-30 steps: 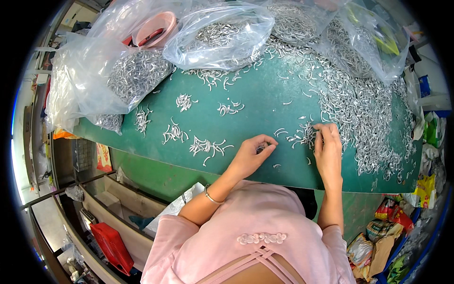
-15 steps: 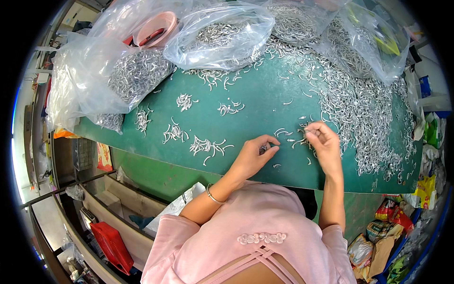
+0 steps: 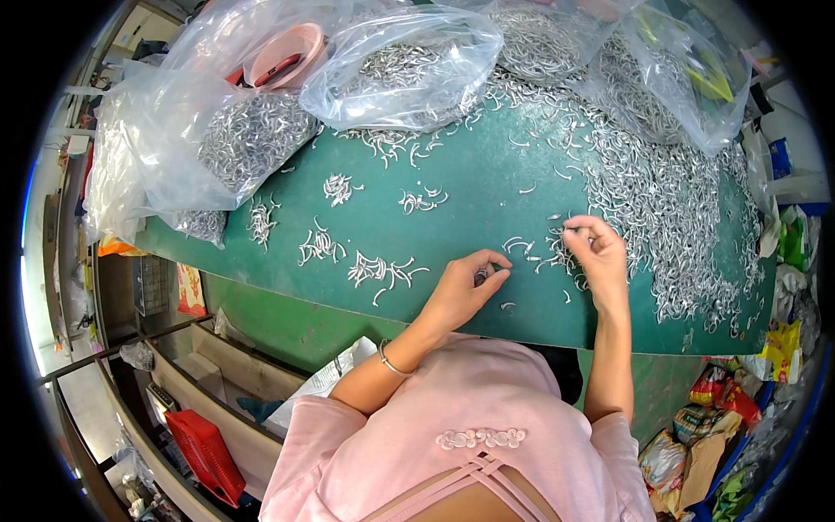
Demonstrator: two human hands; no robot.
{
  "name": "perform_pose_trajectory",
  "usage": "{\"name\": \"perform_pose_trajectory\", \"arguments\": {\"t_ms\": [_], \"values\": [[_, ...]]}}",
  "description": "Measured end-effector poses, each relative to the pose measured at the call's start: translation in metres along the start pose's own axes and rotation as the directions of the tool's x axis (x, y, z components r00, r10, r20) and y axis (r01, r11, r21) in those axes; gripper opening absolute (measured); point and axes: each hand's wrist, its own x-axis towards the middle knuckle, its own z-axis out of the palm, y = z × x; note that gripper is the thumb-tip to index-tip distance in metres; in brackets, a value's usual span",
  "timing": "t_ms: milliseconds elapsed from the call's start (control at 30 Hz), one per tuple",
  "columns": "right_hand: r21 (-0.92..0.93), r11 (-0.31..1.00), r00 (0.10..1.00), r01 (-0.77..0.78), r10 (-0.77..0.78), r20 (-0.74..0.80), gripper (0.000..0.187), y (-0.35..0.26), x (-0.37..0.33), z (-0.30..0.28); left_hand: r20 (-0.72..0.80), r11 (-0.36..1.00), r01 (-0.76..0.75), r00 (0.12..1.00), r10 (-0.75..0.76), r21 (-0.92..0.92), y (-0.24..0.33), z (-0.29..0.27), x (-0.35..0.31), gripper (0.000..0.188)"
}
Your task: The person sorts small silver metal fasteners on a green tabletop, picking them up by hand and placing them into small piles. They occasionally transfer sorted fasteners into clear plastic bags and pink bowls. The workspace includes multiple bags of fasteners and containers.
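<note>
On the green table (image 3: 487, 187), my left hand (image 3: 465, 287) rests near the front edge, its fingers pinched on a few small curved metal pieces. My right hand (image 3: 598, 252) is just to the right, fingertips closed on one silver piece at the edge of a big loose heap of metal pieces (image 3: 670, 191). Several small sorted clusters (image 3: 378, 270) lie to the left of my hands.
Clear plastic bags (image 3: 396, 65) full of the same metal pieces line the far side, with another bag (image 3: 222, 143) at the left. A pink bowl (image 3: 283, 56) sits behind them. A red box (image 3: 204, 452) and shelves lie below left; packaging litters the floor at right.
My right hand has lifted off the table and moved slightly up and right, pinching a piece. My left hand has curled its fingers in over small pieces.
</note>
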Motion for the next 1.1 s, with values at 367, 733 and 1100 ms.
{"name": "perform_pose_trajectory", "arguments": {"t_ms": [367,733,1100], "values": [[-0.877,0.457,0.977,0.148,-0.205,0.057,0.018,-0.016,-0.008,0.019,-0.011,1.000,-0.008,1.000,0.008,0.023,0.004,-0.001,-0.002,0.014],[-0.857,0.457,0.963,0.239,-0.222,0.150,0.015,-0.009,-0.004,0.009,-0.009,0.999,-0.010,1.000,0.011,0.039,0.006,-0.002,-0.001,0.014],[-0.136,0.991,0.999,-0.016,0.023,0.050,0.006,0.002,0.005,-0.013,0.001,1.000,-0.007,1.000,0.007,0.020,0.005,-0.001,0.001,0.014]]}}
